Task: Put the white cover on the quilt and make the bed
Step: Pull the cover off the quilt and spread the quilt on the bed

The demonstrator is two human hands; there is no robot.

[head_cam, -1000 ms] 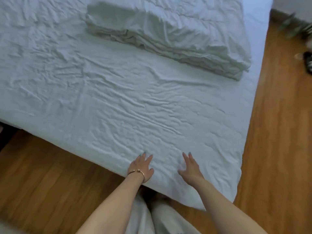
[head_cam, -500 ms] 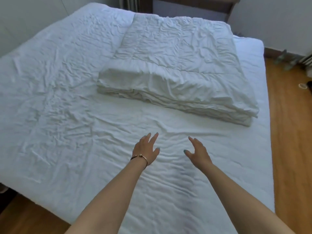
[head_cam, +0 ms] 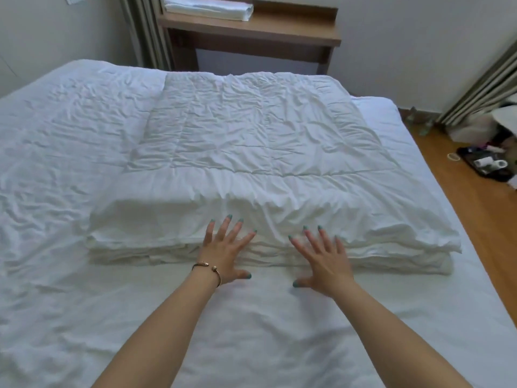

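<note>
Both forearms are bare, without sleeves. Left wrist: one thin gold open bangle (head_cam: pixel 207 268). Fingernails (head_cam: pixel 229 217): teal-green polish on both hands.

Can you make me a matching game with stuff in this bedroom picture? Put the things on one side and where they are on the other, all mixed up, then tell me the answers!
Things:
1. folded quilt
2. folded white cloth
3. bracelet
4. black tray of small items

Places:
A. on the wooden shelf past the bed
B. on the floor to the right of the bed
C. lying on the bed, in front of both hands
D. around the left hand's wrist

Pairs: 1-C, 2-A, 3-D, 4-B. The right hand wears nothing.
</note>
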